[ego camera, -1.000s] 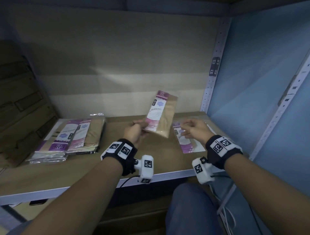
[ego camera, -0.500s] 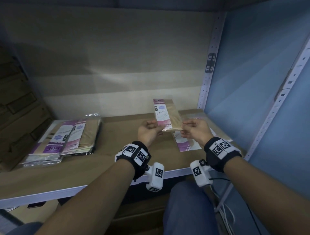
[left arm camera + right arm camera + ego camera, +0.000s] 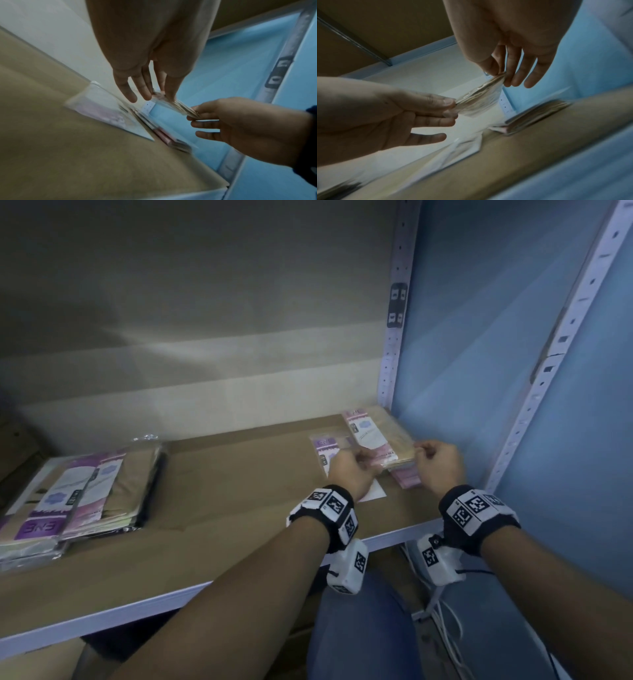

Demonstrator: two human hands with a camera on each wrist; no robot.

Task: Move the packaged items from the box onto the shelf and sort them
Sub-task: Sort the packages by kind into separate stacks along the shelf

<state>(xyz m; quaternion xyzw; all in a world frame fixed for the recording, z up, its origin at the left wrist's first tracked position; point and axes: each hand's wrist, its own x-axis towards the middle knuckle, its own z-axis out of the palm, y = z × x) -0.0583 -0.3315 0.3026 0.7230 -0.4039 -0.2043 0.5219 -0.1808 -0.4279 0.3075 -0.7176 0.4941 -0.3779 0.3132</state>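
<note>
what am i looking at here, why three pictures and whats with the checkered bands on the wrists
No machine here: a person works with bare hands, wearing wristbands with printed markers and small cameras. The wide picture comes from a head camera; the other two look along each wrist at the fingers. The left hand and right hand each pinch an end of one flat packet, holding it just above a small pile of packets at the right end of a brown shelf. A bigger stack lies at the left end.

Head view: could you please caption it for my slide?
Both hands hold a packet over the shelf's right-hand stack.
</note>
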